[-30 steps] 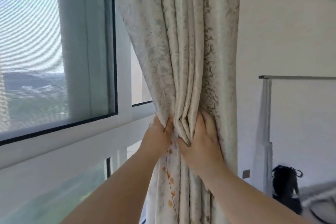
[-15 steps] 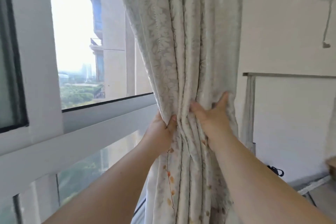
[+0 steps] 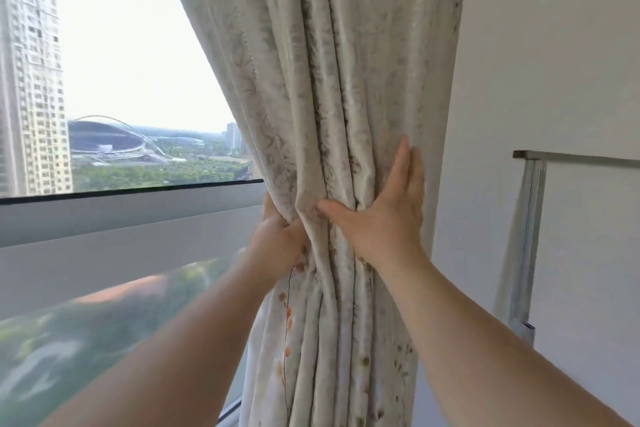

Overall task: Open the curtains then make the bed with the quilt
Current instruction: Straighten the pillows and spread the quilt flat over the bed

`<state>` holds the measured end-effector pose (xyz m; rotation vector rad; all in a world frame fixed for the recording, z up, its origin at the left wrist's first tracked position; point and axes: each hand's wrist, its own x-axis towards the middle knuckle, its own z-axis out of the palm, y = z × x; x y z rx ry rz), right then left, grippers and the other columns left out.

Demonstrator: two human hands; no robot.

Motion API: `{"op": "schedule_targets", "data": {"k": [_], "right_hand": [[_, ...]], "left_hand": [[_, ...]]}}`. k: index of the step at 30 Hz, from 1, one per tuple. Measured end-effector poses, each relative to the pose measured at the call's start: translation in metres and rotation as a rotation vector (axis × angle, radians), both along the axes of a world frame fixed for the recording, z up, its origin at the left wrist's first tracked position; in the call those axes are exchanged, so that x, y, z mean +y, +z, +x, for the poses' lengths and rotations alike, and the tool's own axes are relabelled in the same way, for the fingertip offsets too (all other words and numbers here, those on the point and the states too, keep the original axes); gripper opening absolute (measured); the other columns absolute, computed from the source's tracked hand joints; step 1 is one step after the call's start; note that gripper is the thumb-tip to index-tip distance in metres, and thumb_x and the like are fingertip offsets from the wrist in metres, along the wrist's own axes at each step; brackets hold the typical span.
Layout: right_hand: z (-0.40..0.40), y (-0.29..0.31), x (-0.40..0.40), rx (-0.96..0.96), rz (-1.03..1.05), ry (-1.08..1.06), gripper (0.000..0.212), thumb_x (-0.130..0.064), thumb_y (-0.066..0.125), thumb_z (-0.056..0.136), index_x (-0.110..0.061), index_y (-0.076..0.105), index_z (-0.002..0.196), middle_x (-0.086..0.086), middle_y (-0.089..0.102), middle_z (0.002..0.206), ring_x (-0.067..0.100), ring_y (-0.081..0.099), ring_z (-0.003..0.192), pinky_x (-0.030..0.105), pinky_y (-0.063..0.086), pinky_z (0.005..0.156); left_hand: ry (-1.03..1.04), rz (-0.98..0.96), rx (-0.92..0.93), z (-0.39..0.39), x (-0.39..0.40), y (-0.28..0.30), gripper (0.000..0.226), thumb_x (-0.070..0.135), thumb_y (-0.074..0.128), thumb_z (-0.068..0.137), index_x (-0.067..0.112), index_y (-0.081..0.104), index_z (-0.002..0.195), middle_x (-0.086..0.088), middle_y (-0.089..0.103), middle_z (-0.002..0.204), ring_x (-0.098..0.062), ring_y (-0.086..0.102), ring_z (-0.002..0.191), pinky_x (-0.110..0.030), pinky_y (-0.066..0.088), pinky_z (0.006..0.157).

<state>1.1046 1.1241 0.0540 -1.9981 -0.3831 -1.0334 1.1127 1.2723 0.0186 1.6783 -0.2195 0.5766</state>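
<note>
A cream curtain [image 3: 325,87] with a faint leaf pattern hangs bunched into thick folds at the right side of the window [image 3: 131,80]. My left hand [image 3: 277,239] grips the curtain's left edge at waist height, fingers wrapped behind the cloth. My right hand [image 3: 384,215] presses flat on the front of the folds, fingers stretched upward and thumb pointing left across the bunch. The two hands squeeze the cloth into a narrow waist. No bed or quilt is in view.
A white wall [image 3: 554,45] stands right of the curtain. A metal-framed rack or rail [image 3: 530,218] rises at the far right. A broad white window sill and frame [image 3: 121,215] run across the left, with glass below.
The curtain bunch has shifted right, baring more window. My right hand went from gripping the folds to lying flat with fingers up. The left hand kept its grip.
</note>
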Motion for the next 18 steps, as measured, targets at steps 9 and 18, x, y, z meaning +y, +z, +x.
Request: {"op": "schedule_targets", "data": {"k": [9,18], "right_hand": [[0.102,-0.011,-0.027,0.175,0.141,0.374,0.054,-0.058,0.063,0.074,-0.034,0.057,0.122,-0.032,0.057,0.089,-0.013,0.057,0.087,0.007,0.041,0.071],[0.211,-0.022,-0.071,0.118,0.072,-0.098,0.048,-0.060,0.053,0.082,-0.025,0.059,0.114,-0.005,0.068,0.099,0.024,0.063,0.098,0.029,0.043,0.073]], "left_hand": [[-0.129,0.307,0.036,0.054,-0.037,0.010,0.062,0.027,0.062,0.081,0.051,0.030,0.128,0.025,0.052,0.119,-0.003,0.051,0.114,-0.023,0.045,0.091],[0.395,0.157,-0.276,0.163,-0.059,0.059,0.122,0.075,0.063,0.054,0.037,-0.007,0.146,0.007,-0.004,0.158,-0.016,-0.002,0.145,-0.043,0.004,0.116]]}}
